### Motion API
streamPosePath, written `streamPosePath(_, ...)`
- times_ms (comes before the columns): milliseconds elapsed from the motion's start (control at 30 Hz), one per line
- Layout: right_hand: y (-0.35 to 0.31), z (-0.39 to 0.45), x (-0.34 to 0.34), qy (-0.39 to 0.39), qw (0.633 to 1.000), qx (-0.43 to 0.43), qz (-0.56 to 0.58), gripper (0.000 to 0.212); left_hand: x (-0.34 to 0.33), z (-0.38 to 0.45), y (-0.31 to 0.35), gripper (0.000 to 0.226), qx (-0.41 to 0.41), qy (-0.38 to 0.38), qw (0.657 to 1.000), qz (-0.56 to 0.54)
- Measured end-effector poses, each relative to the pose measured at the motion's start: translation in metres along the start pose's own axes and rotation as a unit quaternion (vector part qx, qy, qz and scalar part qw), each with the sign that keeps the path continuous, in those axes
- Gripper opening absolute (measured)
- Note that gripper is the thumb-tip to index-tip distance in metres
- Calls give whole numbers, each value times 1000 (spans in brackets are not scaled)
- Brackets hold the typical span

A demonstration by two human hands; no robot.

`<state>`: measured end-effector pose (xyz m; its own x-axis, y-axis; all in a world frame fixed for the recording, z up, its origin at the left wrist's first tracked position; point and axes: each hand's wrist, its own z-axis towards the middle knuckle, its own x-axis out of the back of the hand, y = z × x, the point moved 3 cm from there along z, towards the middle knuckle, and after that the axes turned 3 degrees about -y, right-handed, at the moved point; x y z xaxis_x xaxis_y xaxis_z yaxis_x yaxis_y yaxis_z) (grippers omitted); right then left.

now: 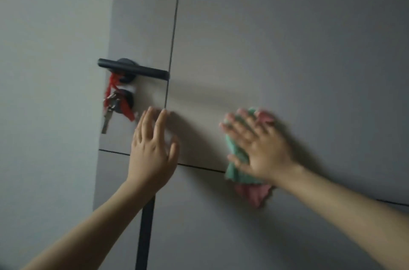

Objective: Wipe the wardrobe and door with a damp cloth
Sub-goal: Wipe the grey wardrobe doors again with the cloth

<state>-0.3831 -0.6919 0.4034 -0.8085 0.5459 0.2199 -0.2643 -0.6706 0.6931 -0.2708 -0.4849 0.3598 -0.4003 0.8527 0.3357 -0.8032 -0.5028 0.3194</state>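
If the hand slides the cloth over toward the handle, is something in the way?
Yes. The left hand rests flat on the door, between the cloth under the right hand and the black handle. Past it, keys on a red cord hang under the handle.

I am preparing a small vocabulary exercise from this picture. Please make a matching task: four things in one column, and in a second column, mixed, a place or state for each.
Column 1
1. cloth
2. keys
3. door handle
4. left hand

Column 2
A. black, horizontal bar
B. hanging from the lock on a red cord
C. pressed flat on the door under the right hand
D. open, fingers spread, holding nothing

Pairs: 1-C, 2-B, 3-A, 4-D
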Motion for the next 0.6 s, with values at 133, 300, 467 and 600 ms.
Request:
streamPosePath(133,30,65,16,28,983,-181,-4,70,13,-7,-38,71,58,-11,998,2)
streamPosePath(300,-51,91,-1,41,987,-153,28,70,4,-23,-73,68,29,-21,999,26)
streamPosePath(467,-111,74,-19,-24,995,93,37,70,14,-19,-85,65,16,-21,1000,0)
streamPosePath(600,-62,129,0,4,1000,-23,7,71,27,-17,-96,58,-3,-50,998,39)
